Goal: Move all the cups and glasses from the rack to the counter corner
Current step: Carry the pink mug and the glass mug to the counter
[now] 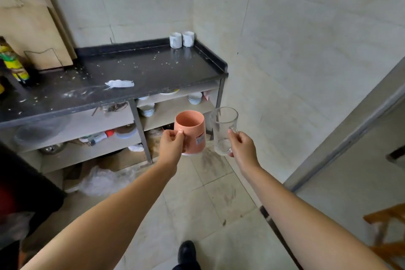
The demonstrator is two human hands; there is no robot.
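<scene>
Both arms reach forward over the tiled floor [210,184], each hand carrying one vessel in the air, short of the dark worktop [135,70]. The left hand [172,146] has its grip closed around the handle of a pink cup [190,130], which is held upright with its open mouth facing up; a small label shows on its side. The right hand [243,146] has its grip closed on the handle of a clear glass mug [224,129], also upright and empty. The two vessels hang side by side, near each other but apart, in front of the worktop's right end and above the floor. At the far right corner of the worktop, against the wall, stand two white cups [182,39] — close together, just beside each other. The worktop surface is speckled with pale crumbs, and a crumpled white scrap [119,83] lies near its front edge. A wooden cutting board [32,26] leans against the wall at the left end. Under the worktop, open shelves hold stacked bowls [147,110] and other kitchenware — some of it too dim to make out.
</scene>
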